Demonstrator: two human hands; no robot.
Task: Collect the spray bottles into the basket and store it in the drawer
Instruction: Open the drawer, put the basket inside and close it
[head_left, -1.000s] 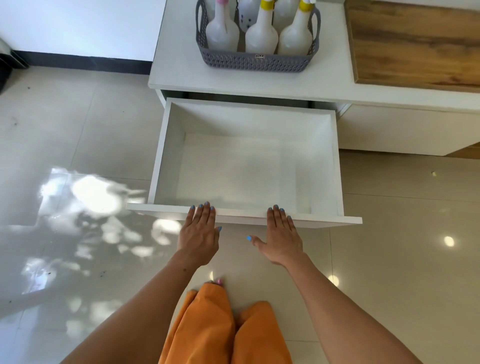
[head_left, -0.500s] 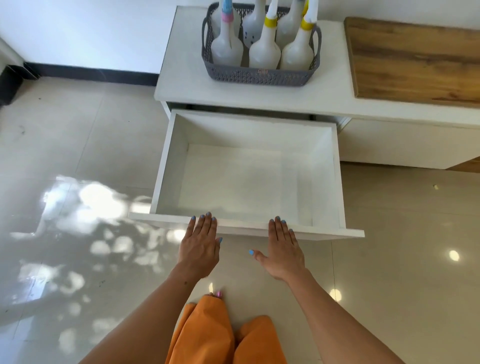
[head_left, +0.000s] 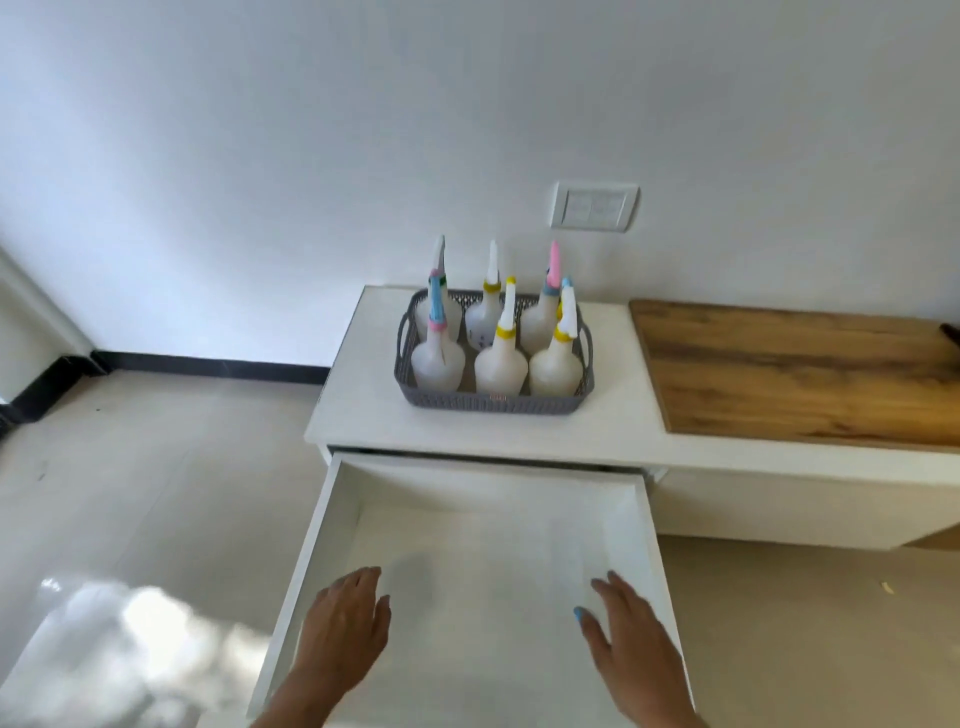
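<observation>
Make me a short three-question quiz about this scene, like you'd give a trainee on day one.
1. How many spray bottles stand in the grey basket?
2. True or false: the basket already sits inside the open drawer.
3. What are the left hand and right hand holding? A) a bottle each B) nothing C) the basket handles

Key:
1. Six, in two rows of three.
2. False; it stands on the white cabinet top, behind the drawer.
3. B; both hands are open and empty above the drawer.
</observation>
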